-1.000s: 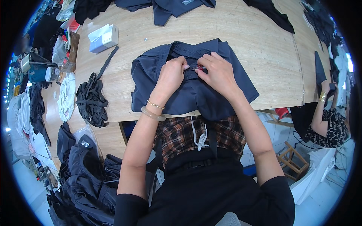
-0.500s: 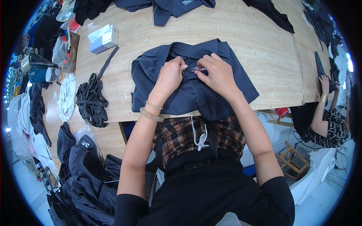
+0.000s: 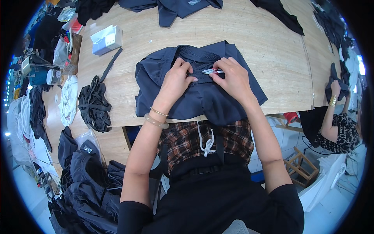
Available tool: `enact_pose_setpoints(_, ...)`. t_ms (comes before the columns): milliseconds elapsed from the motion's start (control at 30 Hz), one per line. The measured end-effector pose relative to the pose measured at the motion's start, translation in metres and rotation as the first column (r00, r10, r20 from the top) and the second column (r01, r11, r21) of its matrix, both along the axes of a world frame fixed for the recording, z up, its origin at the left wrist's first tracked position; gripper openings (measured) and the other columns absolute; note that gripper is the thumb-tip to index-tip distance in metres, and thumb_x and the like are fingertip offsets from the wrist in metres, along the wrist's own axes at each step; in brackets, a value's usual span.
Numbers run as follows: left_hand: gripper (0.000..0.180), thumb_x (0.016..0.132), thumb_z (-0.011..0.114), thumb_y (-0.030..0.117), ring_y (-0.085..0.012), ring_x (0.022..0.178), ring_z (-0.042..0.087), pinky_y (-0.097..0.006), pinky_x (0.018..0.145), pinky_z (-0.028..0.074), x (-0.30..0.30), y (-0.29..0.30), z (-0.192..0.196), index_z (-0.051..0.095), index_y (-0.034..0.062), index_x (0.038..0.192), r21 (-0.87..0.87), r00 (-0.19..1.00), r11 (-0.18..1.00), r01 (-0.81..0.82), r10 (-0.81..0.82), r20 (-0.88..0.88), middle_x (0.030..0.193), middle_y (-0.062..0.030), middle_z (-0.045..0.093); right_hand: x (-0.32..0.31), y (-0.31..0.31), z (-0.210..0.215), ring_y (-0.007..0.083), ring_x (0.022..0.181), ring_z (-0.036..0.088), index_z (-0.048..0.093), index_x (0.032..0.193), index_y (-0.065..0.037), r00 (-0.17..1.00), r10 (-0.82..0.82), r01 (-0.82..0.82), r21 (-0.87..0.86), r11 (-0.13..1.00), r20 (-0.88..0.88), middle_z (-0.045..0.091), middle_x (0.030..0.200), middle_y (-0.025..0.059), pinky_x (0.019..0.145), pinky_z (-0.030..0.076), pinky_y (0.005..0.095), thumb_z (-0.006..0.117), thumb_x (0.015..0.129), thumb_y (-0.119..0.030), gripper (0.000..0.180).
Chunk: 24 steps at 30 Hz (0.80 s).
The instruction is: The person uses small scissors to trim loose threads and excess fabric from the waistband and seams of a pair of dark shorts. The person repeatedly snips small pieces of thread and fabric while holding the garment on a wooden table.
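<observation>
- Dark navy fabric garment [image 3: 202,95] lay spread at the centre of the frame on the pale wooden plywood table [image 3: 265,43], its lower edge hanging over the table's near rim and its gathered waistband turned toward the top of the frame.
- The left hand [image 3: 177,78] pressed down on the garment just left of centre, fingers curled and pinching the cloth near the waistband.
- The right hand [image 3: 233,76] rested on the garment just beside the left hand, its fingers closed around a small pair of thread snips with a red handle and silver blades [image 3: 212,71], the tips pointing left toward the left hand.
- A pale bangle and a thin gold chain bracelet [image 3: 157,117] sat on the left wrist.
- A tangled bundle of black straps [image 3: 93,105] lay on the table left of the garment, apart from it.
- A small white and pale blue box [image 3: 106,39] stood in the upper left of the frame.
- Another dark navy garment [image 3: 171,7] lay at the top edge.
- A heap of dark clothing [image 3: 85,183] filled the lower left.
- Another person's hand [image 3: 336,91] gripped dark cloth at the right edge.
</observation>
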<state>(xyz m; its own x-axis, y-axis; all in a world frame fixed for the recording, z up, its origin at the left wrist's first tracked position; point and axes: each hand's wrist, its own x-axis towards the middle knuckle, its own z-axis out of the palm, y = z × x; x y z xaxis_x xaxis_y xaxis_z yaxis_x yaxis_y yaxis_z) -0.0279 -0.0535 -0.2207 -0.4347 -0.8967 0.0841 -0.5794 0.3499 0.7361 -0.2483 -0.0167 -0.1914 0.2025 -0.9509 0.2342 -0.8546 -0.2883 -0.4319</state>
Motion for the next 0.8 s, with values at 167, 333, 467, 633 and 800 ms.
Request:
enact_pose_setpoints(167, 0.021, 0.093, 0.074, 0.012, -0.0215, 0.077, 0.066, -0.033, 0.072, 0.054, 0.006, -0.008, -0.012, 0.06, -0.0004, 0.102, 0.193, 0.986, 0.97, -0.147, 0.159, -0.046, 0.093, -0.0114, 0.064, 0.003, 0.0, -0.002, 0.024, 0.089, 0.062, 0.068, 0.091, -0.007, 1.0, 0.003, -0.003, 0.011, 1.0, 0.026, 0.064, 0.086, 0.0037, 0.074, 0.053, 0.0376, 0.078, 0.082, -0.022, 0.02)
enact_pose_setpoints(333, 0.023, 0.092, 0.075, 0.013, -0.0232, 0.075, 0.066, -0.035, 0.072, 0.054, 0.001, -0.001, 0.001, 0.059, 0.0001, 0.101, 0.108, 0.991, 0.99, -0.095, 0.104, -0.087, 0.093, -0.0112, 0.066, 0.001, 0.0, -0.002, 0.0239, 0.088, 0.063, 0.068, 0.091, -0.007, 0.999, -0.022, 0.021, 0.021, 1.0, 0.045, 0.065, 0.087, 0.0034, 0.074, 0.053, 0.0373, 0.078, 0.082, -0.022, 0.02)
enact_pose_setpoints(467, 0.023, 0.092, 0.074, 0.013, -0.0225, 0.075, 0.066, -0.036, 0.072, 0.053, -0.003, 0.004, -0.003, 0.058, -0.0007, 0.1, -0.095, 0.99, 0.994, -0.054, 0.066, 0.128, 0.092, -0.0127, 0.066, 0.002, -0.001, -0.004, 0.0232, 0.086, 0.063, 0.068, 0.093, -0.008, 0.998, -0.031, 0.03, 0.012, 0.999, 0.054, 0.066, 0.088, 0.0025, 0.073, 0.052, 0.0359, 0.08, 0.081, -0.021, 0.022)
enact_pose_setpoints(633, 0.024, 0.087, 0.078, 0.013, -0.0286, 0.079, 0.067, -0.039, 0.072, 0.053, 0.005, -0.002, -0.007, 0.061, 0.0024, 0.1, 0.077, 0.99, 0.989, -0.128, 0.132, -0.047, 0.088, -0.0099, 0.063, 0.003, 0.0, 0.0, 0.0244, 0.09, 0.064, 0.067, 0.092, -0.007, 0.997, -0.033, 0.03, 0.041, 0.999, 0.069, 0.066, 0.09, 0.0037, 0.075, 0.053, 0.0375, 0.079, 0.082, -0.023, 0.022)
enact_pose_setpoints(800, 0.027, 0.084, 0.081, 0.016, -0.029, 0.082, 0.067, -0.04, 0.073, 0.053, -0.001, 0.009, -0.002, 0.062, 0.0033, 0.099, -0.106, 0.996, 0.993, -0.047, 0.054, 0.064, 0.092, -0.0094, 0.062, 0.004, -0.002, -0.002, 0.0249, 0.091, 0.064, 0.067, 0.094, -0.007, 0.996, -0.041, 0.039, 0.03, 0.999, 0.079, 0.067, 0.092, 0.0042, 0.076, 0.053, 0.0383, 0.079, 0.084, -0.026, 0.025)
